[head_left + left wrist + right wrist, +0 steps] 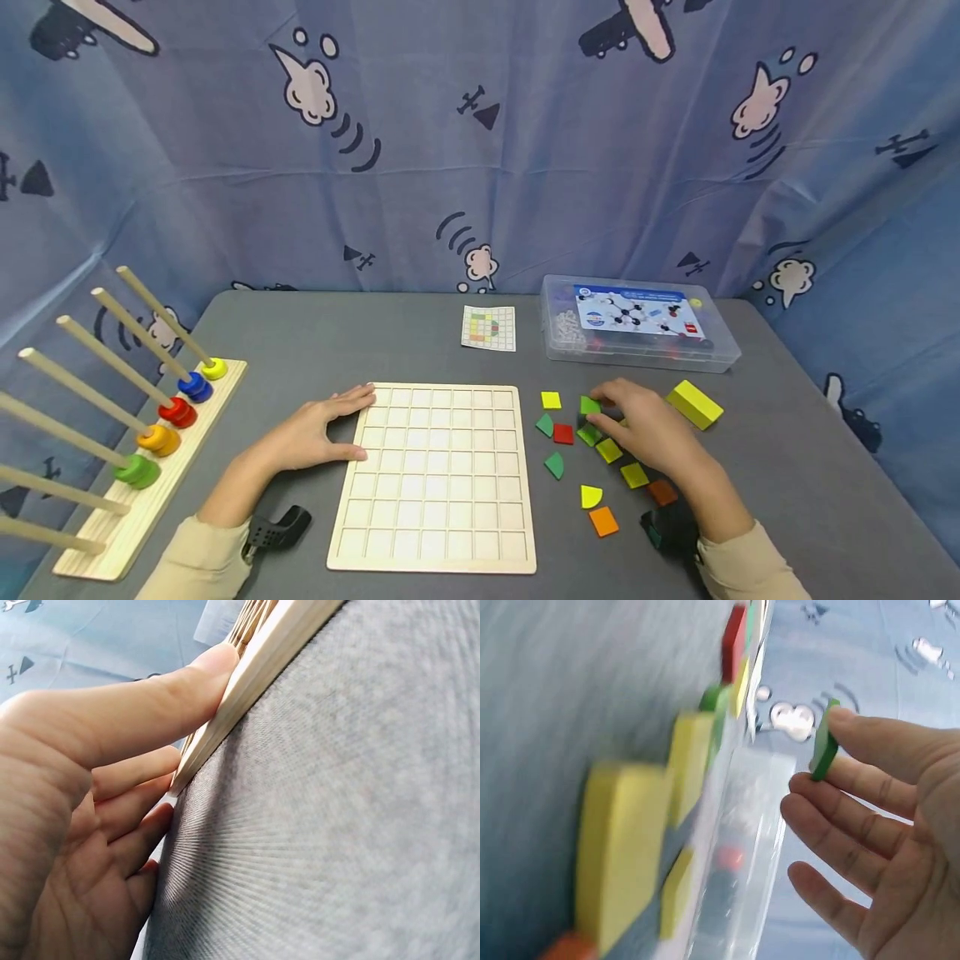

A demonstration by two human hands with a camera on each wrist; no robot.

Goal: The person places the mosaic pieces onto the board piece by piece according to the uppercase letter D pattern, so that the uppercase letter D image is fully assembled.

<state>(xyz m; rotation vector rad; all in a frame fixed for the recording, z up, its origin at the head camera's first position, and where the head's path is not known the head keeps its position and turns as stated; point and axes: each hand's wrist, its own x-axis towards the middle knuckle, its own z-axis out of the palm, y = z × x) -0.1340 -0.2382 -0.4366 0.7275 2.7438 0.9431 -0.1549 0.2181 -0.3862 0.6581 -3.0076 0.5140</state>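
Observation:
A pale wooden grid board (438, 479) lies flat on the grey table. My left hand (322, 429) rests against its upper left edge, thumb and fingers extended; the left wrist view shows the thumb (165, 705) touching the rim. My right hand (648, 425) is above the loose tiles to the right of the board. It pinches a light green tile (824, 742) between thumb and fingers, lifted off the table. Below and around that hand lie another green tile (588, 434), a red square tile (563, 433) and several yellow tiles (608, 451).
A small card with a coloured grid pattern (488, 328) lies behind the board. At the back right stands a clear plastic box (637, 354), with a yellow block (694, 405) in front of it. A peg stand with coloured rings (176, 450) is on the left.

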